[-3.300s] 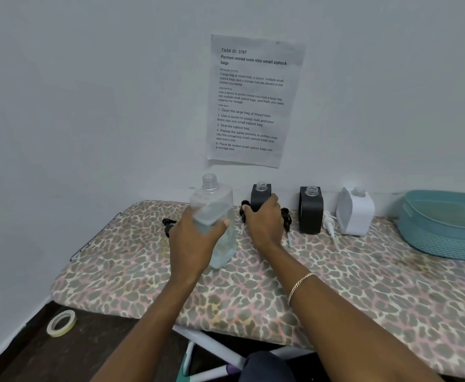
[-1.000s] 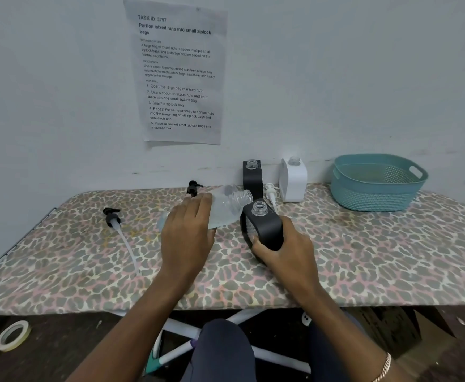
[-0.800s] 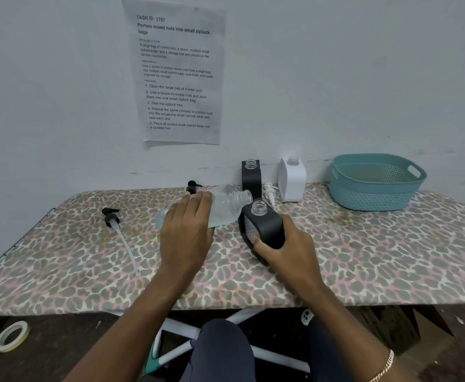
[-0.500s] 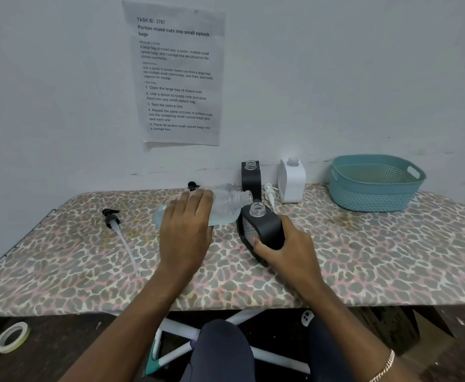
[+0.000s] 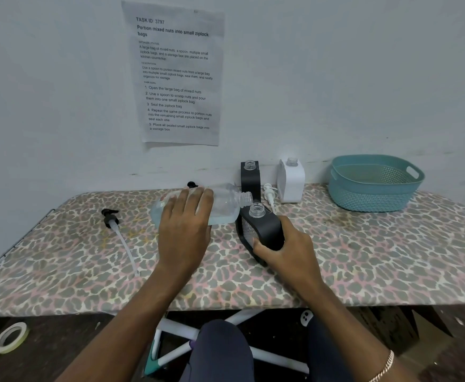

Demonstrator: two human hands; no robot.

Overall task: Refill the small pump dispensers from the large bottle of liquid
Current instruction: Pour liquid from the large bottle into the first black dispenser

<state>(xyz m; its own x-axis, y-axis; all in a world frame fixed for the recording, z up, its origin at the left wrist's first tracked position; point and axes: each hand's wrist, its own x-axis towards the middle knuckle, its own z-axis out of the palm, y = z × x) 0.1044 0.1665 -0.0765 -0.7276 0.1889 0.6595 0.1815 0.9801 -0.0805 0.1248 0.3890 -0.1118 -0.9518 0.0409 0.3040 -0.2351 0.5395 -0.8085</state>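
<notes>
My left hand (image 5: 184, 230) grips the large clear bottle (image 5: 225, 206), which lies almost sideways with its open neck pointing right. That neck hangs just above the open mouth of a black dispenser (image 5: 264, 230), held tilted on the table by my right hand (image 5: 286, 252). A pale blue liquid sits low in the large bottle. Two more uncapped dispensers stand by the wall: a black dispenser (image 5: 250, 179) and a white dispenser (image 5: 292, 180).
Loose pump heads lie on the leopard-print table (image 5: 363, 257): a black pump with a long tube (image 5: 112, 220), another black pump (image 5: 192, 185) behind the bottle, a white pump (image 5: 269, 192). A teal basket (image 5: 374, 183) stands at the back right. A tape roll (image 5: 10, 337) lies on the floor.
From upright, the large bottle went onto its side, neck over the black dispenser. My right hand drew that dispenser forward from the wall. Over the last second the bottle tipped slightly further.
</notes>
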